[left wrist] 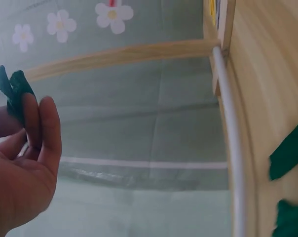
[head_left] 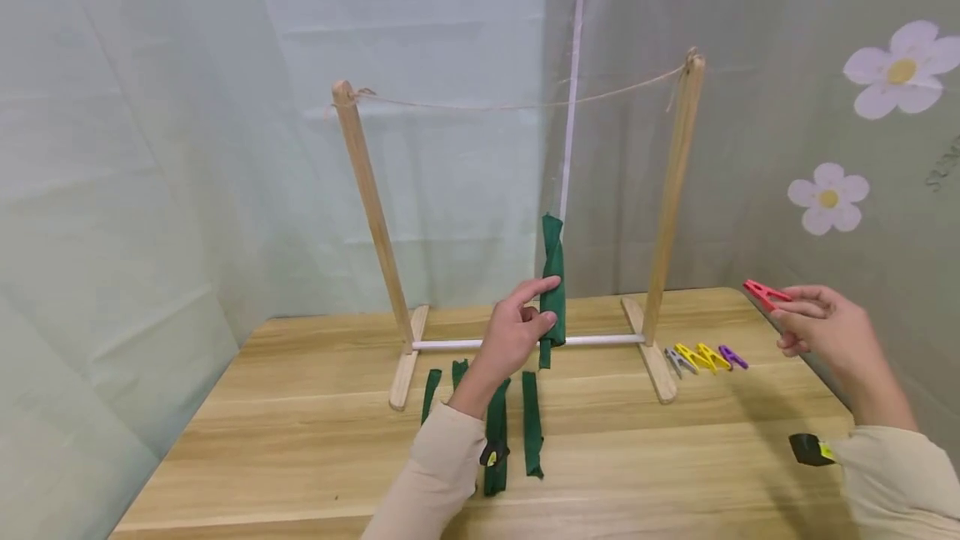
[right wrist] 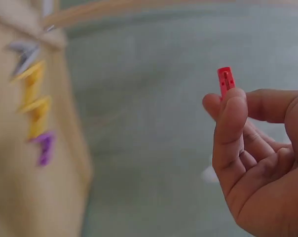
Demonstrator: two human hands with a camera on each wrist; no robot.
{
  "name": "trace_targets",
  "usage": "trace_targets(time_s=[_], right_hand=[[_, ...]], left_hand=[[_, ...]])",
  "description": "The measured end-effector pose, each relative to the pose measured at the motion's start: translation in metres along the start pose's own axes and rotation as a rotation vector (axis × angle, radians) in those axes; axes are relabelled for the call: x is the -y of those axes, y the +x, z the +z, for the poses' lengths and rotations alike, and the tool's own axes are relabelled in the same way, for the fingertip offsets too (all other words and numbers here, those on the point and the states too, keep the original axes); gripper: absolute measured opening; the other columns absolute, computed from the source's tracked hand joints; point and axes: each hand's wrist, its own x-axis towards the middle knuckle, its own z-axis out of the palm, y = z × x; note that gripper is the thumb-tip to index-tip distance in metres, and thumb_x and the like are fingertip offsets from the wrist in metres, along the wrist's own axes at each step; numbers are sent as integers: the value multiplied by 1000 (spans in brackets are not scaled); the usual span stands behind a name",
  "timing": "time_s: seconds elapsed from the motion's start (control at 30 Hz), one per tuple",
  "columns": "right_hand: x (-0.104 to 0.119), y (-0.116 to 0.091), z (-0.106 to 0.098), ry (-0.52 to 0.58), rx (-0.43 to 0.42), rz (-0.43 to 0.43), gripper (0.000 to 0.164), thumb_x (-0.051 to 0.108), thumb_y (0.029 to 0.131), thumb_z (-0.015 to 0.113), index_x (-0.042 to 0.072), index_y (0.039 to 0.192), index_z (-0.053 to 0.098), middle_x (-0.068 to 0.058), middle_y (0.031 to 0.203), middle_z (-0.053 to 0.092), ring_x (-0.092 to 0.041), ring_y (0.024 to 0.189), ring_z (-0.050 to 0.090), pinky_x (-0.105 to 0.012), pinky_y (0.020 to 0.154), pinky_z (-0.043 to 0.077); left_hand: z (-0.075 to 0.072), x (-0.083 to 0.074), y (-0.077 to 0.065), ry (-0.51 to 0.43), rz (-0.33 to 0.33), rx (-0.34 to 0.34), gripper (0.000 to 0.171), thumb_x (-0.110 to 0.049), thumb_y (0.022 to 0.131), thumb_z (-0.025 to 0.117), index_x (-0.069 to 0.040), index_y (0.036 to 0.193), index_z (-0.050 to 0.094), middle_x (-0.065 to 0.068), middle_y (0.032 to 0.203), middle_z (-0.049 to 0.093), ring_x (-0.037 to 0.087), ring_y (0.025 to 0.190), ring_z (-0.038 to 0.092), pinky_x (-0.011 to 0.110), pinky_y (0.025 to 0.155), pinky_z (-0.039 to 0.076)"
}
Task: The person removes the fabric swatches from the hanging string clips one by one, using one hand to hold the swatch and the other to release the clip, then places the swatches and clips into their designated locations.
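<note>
My left hand (head_left: 512,336) pinches a dark green cloth strip (head_left: 552,250) between fingers and thumb, upright in front of the wooden stand. In the left wrist view the top of the green cloth (left wrist: 13,91) sticks up past the fingertips. My right hand (head_left: 836,327) holds a red clothespin (head_left: 763,293) by its end, off to the right of the stand. The right wrist view shows that red clothespin (right wrist: 226,79) between thumb and fingers. A thin string (head_left: 480,108) hangs slack between the two posts, above the cloth.
More green strips (head_left: 532,427) lie on the wooden table (head_left: 300,440), partly behind my left forearm. A grey clothespin (head_left: 677,362), two yellow clothespins (head_left: 711,357) and a purple clothespin (head_left: 732,356) lie right of the stand's foot (head_left: 656,369). A white rod (head_left: 600,340) joins the posts low down.
</note>
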Motion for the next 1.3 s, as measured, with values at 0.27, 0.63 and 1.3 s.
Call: trace_targets(time_s=[0.27,0.63,1.3], right_hand=[[-61,-3,-8,12,-38,163,33,15,101,63,-4,122,47,17,83,71,-19,63,69,-30,58,58],[-96,2,-11,197,-119,300,10,11,98,66,14,104,59,7,71,69,-16,57,68,-31,54,57],[-122,8,-3,-262,-97,337,55,20,101,60,-16,137,40,-1,68,61,-13,53,57,-30,48,52]], left_hand=[[9,19,-16,17,-128,1,46,-1,100,60,-10,145,56,8,143,51,12,51,36,23,52,36],[18,27,-22,-31,-174,5,44,5,103,49,-4,146,53,14,142,51,10,52,38,23,60,42],[39,38,-50,-207,-576,121,48,2,98,53,-1,146,51,15,154,39,21,92,59,44,87,54]])
